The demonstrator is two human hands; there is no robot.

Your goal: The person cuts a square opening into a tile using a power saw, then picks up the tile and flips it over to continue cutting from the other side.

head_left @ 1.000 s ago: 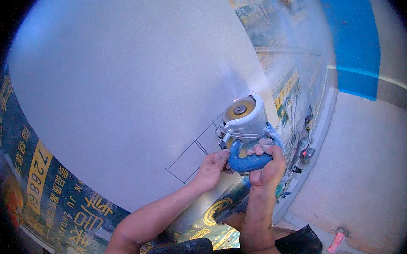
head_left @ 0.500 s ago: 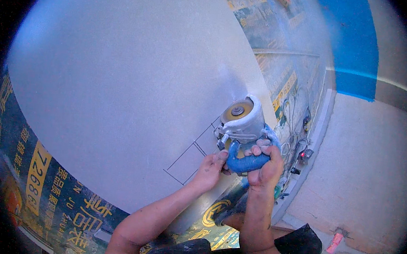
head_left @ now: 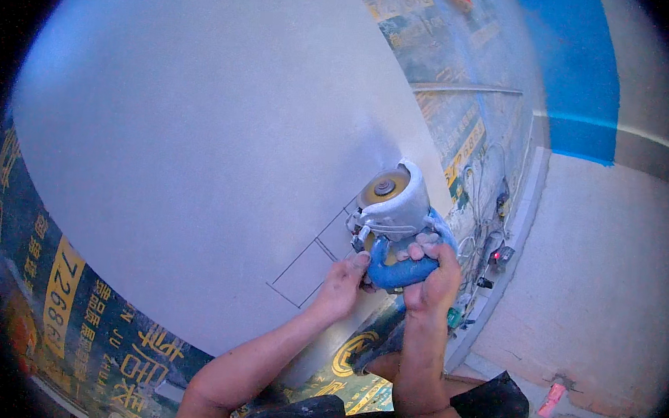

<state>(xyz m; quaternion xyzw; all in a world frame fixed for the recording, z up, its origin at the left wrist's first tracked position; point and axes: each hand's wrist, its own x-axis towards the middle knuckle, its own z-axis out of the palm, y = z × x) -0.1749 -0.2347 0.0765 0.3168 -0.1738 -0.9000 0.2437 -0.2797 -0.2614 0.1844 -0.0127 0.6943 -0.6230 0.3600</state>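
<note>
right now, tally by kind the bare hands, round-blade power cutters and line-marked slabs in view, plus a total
Left hand and right hand: 2 hands
Power cutter with a round blade and blue handle: 1
Pale slab with dark drawn lines: 1
Total: 4

Handle (head_left: 401,274) on that cutter (head_left: 395,226) was blue, guard (head_left: 404,205) kinda chalky silver, disc (head_left: 382,187) mustardy brown. The slab (head_left: 215,156) was pale bluish grey with thin dark ruled lines, and the sheeting (head_left: 100,348) was dark green with yellow lettering.
</note>
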